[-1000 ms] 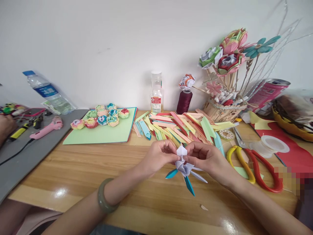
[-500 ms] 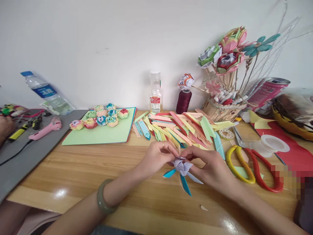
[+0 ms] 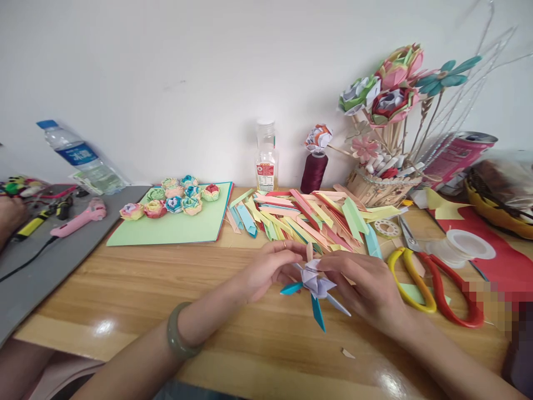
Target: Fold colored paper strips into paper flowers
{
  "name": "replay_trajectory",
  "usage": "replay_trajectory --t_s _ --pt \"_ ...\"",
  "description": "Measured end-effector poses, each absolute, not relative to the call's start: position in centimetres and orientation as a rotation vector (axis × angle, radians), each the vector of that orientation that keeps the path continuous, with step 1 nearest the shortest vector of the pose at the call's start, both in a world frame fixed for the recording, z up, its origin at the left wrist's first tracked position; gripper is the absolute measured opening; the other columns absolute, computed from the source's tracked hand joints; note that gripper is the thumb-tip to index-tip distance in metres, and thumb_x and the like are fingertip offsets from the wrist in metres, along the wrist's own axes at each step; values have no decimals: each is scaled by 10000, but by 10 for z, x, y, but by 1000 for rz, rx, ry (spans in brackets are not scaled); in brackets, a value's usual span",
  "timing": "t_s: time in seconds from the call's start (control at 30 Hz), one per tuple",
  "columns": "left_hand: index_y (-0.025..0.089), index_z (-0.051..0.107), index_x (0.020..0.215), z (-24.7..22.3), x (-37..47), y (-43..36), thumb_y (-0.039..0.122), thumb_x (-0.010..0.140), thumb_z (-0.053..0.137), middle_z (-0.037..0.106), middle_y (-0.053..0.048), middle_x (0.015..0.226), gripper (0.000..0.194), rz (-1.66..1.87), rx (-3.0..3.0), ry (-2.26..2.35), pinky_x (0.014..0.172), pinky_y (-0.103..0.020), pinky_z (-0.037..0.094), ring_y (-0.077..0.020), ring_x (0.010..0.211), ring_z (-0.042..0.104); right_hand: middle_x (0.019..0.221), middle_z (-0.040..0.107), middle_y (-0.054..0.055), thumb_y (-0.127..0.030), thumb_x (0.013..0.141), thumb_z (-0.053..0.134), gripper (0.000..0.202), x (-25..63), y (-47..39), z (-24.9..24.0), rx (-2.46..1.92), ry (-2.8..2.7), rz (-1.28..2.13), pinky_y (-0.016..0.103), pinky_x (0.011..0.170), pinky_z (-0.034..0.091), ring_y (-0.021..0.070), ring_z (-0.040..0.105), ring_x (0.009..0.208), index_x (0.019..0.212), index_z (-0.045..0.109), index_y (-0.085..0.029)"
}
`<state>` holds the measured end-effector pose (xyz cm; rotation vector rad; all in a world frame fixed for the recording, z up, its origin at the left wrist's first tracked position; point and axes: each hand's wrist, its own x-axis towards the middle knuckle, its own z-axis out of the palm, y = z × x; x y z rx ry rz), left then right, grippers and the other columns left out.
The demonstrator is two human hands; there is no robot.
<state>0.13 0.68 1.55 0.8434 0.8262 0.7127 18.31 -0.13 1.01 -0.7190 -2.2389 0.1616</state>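
Note:
A partly folded paper flower (image 3: 317, 283), pale lilac in the middle with blue and lilac pointed strips sticking out, is held above the wooden table (image 3: 233, 355). From the left, my left hand (image 3: 270, 269) grips it, fingers curled behind and thumb near its top. My right hand (image 3: 358, 275) pinches its upper right side. A peach strip (image 3: 309, 251) stands up between my hands. Just behind them lies a pile of folded coloured paper strips (image 3: 300, 216).
Finished paper flowers (image 3: 174, 204) sit on a green sheet (image 3: 166, 234) at the left. Scissors (image 3: 435, 283) and a clear spool (image 3: 466, 247) lie right of my right hand. A glass bottle (image 3: 266, 161) and maroon thread (image 3: 313, 172) stand behind. A person's hand (image 3: 11, 215) shows far left.
The lilac flower has shifted slightly right and tilted, showing more of its lilac folds. My left fingers have opened a little around it, and my right fingers have moved over its top.

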Motion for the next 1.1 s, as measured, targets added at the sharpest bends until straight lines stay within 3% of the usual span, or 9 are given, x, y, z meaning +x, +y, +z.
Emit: replay_trajectory --t_s 0.13,0.3,0.43,0.7,0.9,1.1 --pt "137 529 737 15 2 6 171 649 611 539 1 727 125 830 943 863 477 -158 437 -70 580 536 759 663 20 -43 831 437 204 183 0 12 -762 -2201 237 187 516 449 95 601 591 917 498 -217" --pt "174 531 883 15 3 5 156 645 597 528 14 785 248 949 1070 891 494 -175 445 -67 593 524 797 653 43 -53 826 469 197 182 4 19 -733 -2204 343 244 640 504 136 623 750 917 527 -218" --pt "167 507 777 18 3 3 169 638 602 526 25 713 168 910 1116 893 496 -187 448 -70 570 520 875 644 61 -81 817 500 167 182 5 24 -703 -2187 246 279 687 513 153 616 824 896 552 -219" --pt "139 548 835 13 2 3 261 669 634 546 -13 744 224 803 993 779 487 -197 477 -102 626 552 791 657 47 -30 780 506 210 182 4 22 -633 -2160 256 287 640 517 157 619 761 878 541 -212" --pt "153 475 772 9 6 -1 316 752 566 517 -9 754 188 854 1121 870 571 -219 471 -104 672 532 768 665 47 -25 774 490 235 184 5 16 -658 -2191 199 314 618 499 168 609 715 896 538 -220" --pt "177 446 803 3 7 -5 211 846 391 492 -21 798 77 1022 1704 1026 665 -258 415 -121 730 482 711 644 23 -35 756 522 209 184 3 23 -656 -2164 324 305 597 486 163 595 681 833 552 -227"
